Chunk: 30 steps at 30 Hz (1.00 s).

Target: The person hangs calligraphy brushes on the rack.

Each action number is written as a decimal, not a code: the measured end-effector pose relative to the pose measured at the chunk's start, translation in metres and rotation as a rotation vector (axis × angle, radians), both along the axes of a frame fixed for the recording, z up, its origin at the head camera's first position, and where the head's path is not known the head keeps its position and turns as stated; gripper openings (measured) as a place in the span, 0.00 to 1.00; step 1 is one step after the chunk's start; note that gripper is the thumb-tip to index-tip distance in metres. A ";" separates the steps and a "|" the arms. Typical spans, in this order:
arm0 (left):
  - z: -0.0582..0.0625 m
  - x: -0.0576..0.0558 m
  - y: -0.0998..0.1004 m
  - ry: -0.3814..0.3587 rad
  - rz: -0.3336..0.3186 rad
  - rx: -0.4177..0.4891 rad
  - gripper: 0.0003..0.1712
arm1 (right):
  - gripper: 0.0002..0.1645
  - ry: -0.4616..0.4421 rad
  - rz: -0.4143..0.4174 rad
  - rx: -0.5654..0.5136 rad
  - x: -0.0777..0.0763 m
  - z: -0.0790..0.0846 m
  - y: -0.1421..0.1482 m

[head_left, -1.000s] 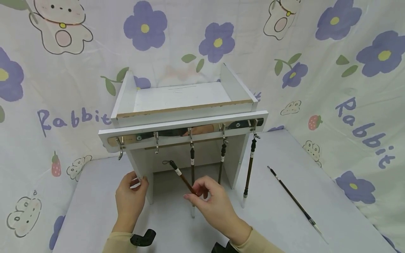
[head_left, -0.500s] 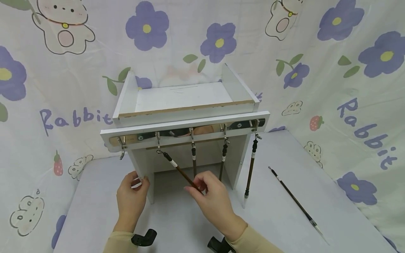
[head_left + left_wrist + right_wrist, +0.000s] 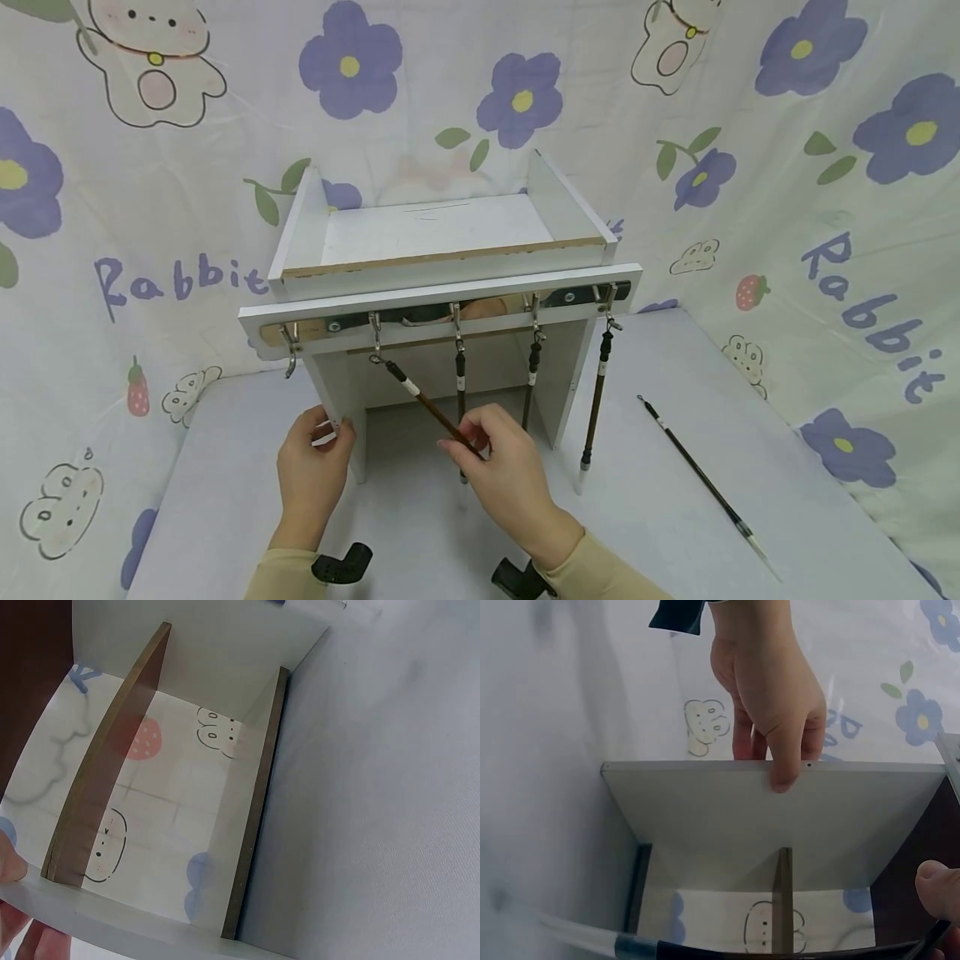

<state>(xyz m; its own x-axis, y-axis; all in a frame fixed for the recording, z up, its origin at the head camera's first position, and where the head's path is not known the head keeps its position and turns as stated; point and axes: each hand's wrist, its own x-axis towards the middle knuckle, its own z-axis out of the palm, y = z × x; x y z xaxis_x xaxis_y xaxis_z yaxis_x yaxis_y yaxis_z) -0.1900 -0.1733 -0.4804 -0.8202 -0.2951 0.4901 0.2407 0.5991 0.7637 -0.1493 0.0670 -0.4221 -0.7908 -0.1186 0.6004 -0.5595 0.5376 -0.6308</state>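
Note:
My right hand (image 3: pixel 517 483) pinches the brown handle of a calligraphy brush (image 3: pixel 427 406), tilted with its loop end up and to the left. That loop is at the lower tip of the second hook (image 3: pixel 376 329) from the left; I cannot tell whether it is over the hook. In the right wrist view, the brush's pale tip (image 3: pixel 577 935) shows low at the left. My left hand (image 3: pixel 311 467) grips the front edge of the left side panel (image 3: pixel 330 400) of a white shelf, thumb inside, as the right wrist view shows.
Several hooks line a metal strip on the shelf's front board (image 3: pixel 442 293). Brushes hang from the middle hook (image 3: pixel 461 383), the fourth (image 3: pixel 532 375) and the rightmost (image 3: pixel 596 400). The leftmost hook (image 3: pixel 288 350) is bare. Another brush (image 3: pixel 705 479) lies on the table at right.
My right hand has brought the brush's loop up and left to the second hook's tip, then stayed nearly still. The left hand keeps its grip on the panel.

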 end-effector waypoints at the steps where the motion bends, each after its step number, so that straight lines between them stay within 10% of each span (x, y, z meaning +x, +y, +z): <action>1: 0.000 0.000 0.000 0.000 0.001 0.000 0.13 | 0.13 0.003 0.000 -0.002 0.000 0.000 0.000; 30: -0.002 -0.001 0.000 -0.007 0.002 0.006 0.13 | 0.12 0.039 -0.033 0.030 -0.001 -0.003 0.002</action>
